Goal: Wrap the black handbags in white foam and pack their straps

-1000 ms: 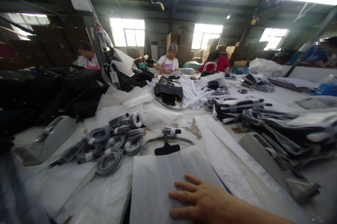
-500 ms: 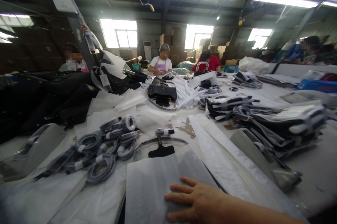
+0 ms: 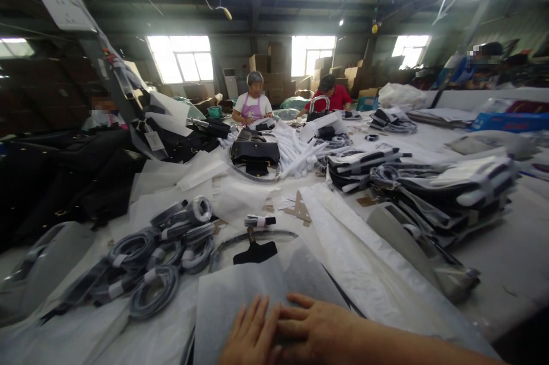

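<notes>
My left hand (image 3: 251, 330) lies flat with its fingers stretched out on a sheet of translucent white paper (image 3: 223, 290). Beside it my right hand (image 3: 309, 325) presses on the same sheet, fingers spread, its fingertips close to or touching the left hand. The paper covers most of a dark bag, whose wrapped handle (image 3: 274, 233) and black flap tab (image 3: 255, 252) stick out past the far edge. Just beyond the handle is a small banded black strap piece (image 3: 259, 221).
Coiled, wrapped straps (image 3: 154, 290) lie at left, near a heap of black bags (image 3: 64, 176). White plastic sleeves (image 3: 343, 250) and stacked wrapped bags (image 3: 450, 187) are at right. A black handbag (image 3: 254, 150) stands mid-table. Co-workers (image 3: 254, 103) sit across.
My left hand has come into view and now rests on the paper beside my right hand. The view has turned slightly, so things appear shifted left.
</notes>
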Tool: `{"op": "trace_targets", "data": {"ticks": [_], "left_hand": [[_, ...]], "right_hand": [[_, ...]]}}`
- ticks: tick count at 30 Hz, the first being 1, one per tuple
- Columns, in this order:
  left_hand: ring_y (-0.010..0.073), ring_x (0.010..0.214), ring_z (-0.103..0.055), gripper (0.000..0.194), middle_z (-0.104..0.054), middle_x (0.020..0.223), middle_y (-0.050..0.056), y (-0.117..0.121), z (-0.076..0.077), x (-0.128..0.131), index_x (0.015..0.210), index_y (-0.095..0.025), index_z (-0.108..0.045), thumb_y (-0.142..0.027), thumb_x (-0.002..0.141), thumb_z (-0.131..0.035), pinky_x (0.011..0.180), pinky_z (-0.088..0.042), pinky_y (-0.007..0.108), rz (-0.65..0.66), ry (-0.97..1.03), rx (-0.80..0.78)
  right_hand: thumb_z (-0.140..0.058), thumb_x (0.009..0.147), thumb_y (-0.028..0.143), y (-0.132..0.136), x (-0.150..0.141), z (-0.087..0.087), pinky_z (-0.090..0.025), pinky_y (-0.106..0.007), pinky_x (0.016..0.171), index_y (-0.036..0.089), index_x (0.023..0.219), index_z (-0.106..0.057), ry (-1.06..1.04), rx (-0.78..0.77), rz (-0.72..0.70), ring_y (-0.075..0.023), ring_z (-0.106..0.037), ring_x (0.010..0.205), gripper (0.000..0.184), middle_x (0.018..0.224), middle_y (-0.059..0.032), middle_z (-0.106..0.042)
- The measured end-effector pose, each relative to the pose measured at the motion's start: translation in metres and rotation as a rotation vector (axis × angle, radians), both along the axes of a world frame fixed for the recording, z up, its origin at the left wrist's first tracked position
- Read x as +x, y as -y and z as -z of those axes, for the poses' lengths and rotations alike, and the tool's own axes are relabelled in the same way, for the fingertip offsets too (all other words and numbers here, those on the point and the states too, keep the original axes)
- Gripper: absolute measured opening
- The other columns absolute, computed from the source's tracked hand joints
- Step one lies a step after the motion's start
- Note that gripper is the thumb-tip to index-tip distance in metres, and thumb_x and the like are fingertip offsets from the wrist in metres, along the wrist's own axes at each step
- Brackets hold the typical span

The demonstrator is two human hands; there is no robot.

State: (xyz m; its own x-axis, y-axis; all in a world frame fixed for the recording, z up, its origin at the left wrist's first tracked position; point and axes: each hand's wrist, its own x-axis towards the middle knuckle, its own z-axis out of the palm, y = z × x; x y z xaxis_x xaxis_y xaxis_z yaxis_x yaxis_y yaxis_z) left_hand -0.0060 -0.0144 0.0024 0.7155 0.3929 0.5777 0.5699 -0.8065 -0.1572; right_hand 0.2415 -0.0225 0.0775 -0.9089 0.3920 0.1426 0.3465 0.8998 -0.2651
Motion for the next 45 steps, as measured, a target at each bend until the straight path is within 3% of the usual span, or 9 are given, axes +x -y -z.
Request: {"op": "trace_targets", "data": {"ticks": [3, 6, 9, 12, 15, 19, 32, 45], "left_hand": [[0.0183, 0.101, -0.073, 0.039, -0.076, 0.112, 0.008, -0.009, 0.023, -0.003, 0.122, -0.01, -0.061, -0.037, 0.099, -0.043, 0.083, -0.06, 0.024, -0.048, -0.021, 0.108], [0.0185, 0.105, -0.072, 0.039, -0.075, 0.114, 0.007, 0.004, 0.036, -0.006, 0.131, -0.011, -0.054, -0.03, 0.098, -0.044, 0.089, -0.06, 0.026, -0.098, 0.058, 0.018], [0.0196, 0.112, -0.068, 0.038, -0.074, 0.117, 0.009, 0.017, 0.034, -0.004, 0.131, -0.012, -0.051, -0.031, 0.098, -0.047, 0.096, -0.057, 0.027, -0.2, 0.155, -0.141], [0.0204, 0.115, -0.067, 0.027, -0.073, 0.12, 0.01, 0.023, 0.027, -0.002, 0.118, -0.016, -0.055, -0.033, 0.096, -0.052, 0.098, -0.055, 0.029, -0.189, 0.161, -0.216], [0.021, 0.117, -0.065, 0.021, -0.072, 0.122, 0.01, 0.023, 0.023, 0.0, 0.112, -0.017, -0.056, -0.029, 0.094, -0.055, 0.099, -0.054, 0.032, -0.17, 0.154, -0.241], [0.0215, 0.119, -0.065, 0.022, -0.072, 0.121, 0.012, 0.025, 0.021, 0.003, 0.113, -0.016, -0.057, -0.026, 0.094, -0.054, 0.101, -0.053, 0.032, -0.184, 0.161, -0.24], [0.0213, 0.119, -0.064, 0.017, -0.072, 0.121, 0.01, 0.027, 0.014, 0.003, 0.107, -0.019, -0.056, -0.029, 0.094, -0.054, 0.099, -0.054, 0.033, -0.176, 0.166, -0.308], [0.0215, 0.118, -0.065, 0.015, -0.073, 0.119, 0.011, 0.026, 0.02, 0.003, 0.106, -0.019, -0.056, -0.03, 0.096, -0.051, 0.096, -0.056, 0.034, -0.171, 0.14, -0.279]], "right_hand": [[-0.05, 0.102, 0.029, -0.003, 0.005, -0.002, -0.037, -0.053, 0.115, 0.026, 0.138, -0.056, -0.03, -0.098, -0.011, -0.0257, -0.042, 0.142, 0.036, 0.154, -0.0097, -0.045], [-0.048, 0.103, 0.033, -0.005, 0.011, 0.0, -0.031, -0.057, 0.116, 0.029, 0.144, -0.05, -0.068, -0.28, -0.004, -0.0284, -0.04, 0.143, 0.041, 0.156, -0.0102, -0.043], [-0.054, 0.1, 0.04, -0.007, 0.014, 0.004, -0.026, -0.053, 0.119, 0.027, 0.143, -0.052, -0.144, -0.455, 0.047, -0.0293, -0.044, 0.14, 0.046, 0.151, -0.0105, -0.049], [-0.054, 0.1, 0.033, -0.01, 0.01, 0.008, -0.039, -0.038, 0.112, 0.023, 0.133, -0.061, -0.238, -0.53, 0.196, -0.0225, -0.059, 0.124, 0.035, 0.13, -0.0089, -0.066], [-0.054, 0.098, 0.023, -0.013, 0.0, 0.013, -0.05, -0.032, 0.09, 0.025, 0.128, -0.062, -0.15, -0.432, 0.287, -0.0201, -0.065, 0.102, 0.031, 0.116, -0.0057, -0.07], [-0.055, 0.097, 0.024, -0.017, -0.009, 0.024, -0.048, -0.032, 0.078, 0.026, 0.123, -0.061, 0.017, -0.23, 0.211, -0.0205, -0.063, 0.088, 0.027, 0.107, -0.004, -0.07], [-0.04, 0.103, 0.019, -0.015, -0.004, 0.037, -0.049, -0.034, 0.094, 0.014, 0.121, -0.063, -0.176, -0.251, 0.028, -0.0202, -0.064, 0.096, 0.03, 0.1, -0.0108, -0.073], [-0.038, 0.104, 0.02, -0.015, -0.005, 0.045, -0.052, -0.033, 0.092, 0.012, 0.12, -0.065, -0.221, -0.201, 0.052, -0.0197, -0.065, 0.092, 0.032, 0.094, -0.0113, -0.073]]}}
